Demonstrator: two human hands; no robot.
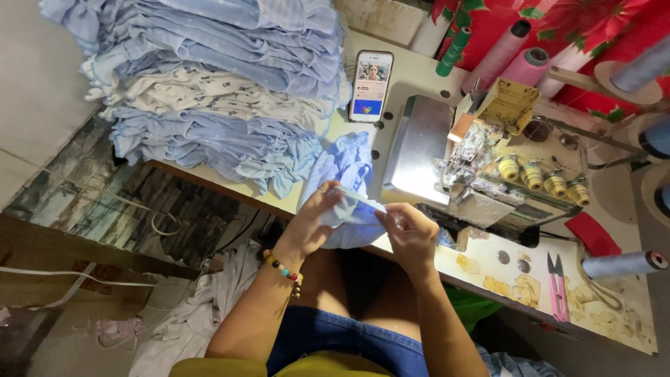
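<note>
Left hand: closed on the near edge of a light blue fabric piece, fingers pinched over a fold; a beaded bracelet is worn at the wrist. Right hand: closed on the same edge just beside the left, thumb and fingers gripping the cloth. The piece is held taut between the two hands at the front edge of the sewing table, its far part draped up onto the tabletop, just left of the overlock machine.

Progress, as judged: the fabric is not yet under the machine's presser foot; the edge appears to be aligned or folded by hand, so stitching of this piece is taken as not begun. A tall stack of folded blue and white garments is noted on the left of the table; whether finished or waiting cannot be told. Pink thread snips lie untouched to the right. A phone rests beyond the fabric.
</note>
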